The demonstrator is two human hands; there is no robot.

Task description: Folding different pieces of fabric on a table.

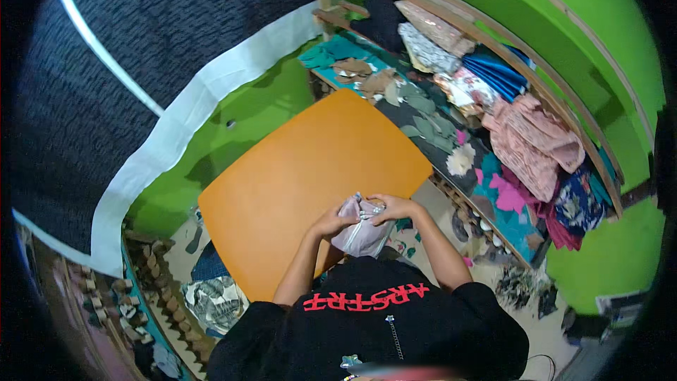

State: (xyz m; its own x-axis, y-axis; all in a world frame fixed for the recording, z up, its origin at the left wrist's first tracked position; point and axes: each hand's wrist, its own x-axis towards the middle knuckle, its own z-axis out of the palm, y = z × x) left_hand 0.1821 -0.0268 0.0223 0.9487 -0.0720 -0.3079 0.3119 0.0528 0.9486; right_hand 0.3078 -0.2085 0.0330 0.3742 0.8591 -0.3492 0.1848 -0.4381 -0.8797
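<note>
A pale lilac piece of cloth with a white strip along it (363, 235) is held at the near edge of the orange table (303, 169). My left hand (333, 222) grips its upper left part with bent fingers. On the other side, my right hand (393, 208) has its fingers curled round the upper right part. The cloth is bunched between both hands and hangs down toward my lap. Its exact kind of garment cannot be made out, and its lower end is hidden by my black shirt (367, 317).
A long bench (458, 176) on the right carries fabric scraps, with a pink lace garment (532, 137) and blue folded cloth (497, 74) along a wooden rail. Patterned cloth (215, 303) lies on the floor left of me. Scraps (525, 286) lie on the floor at right.
</note>
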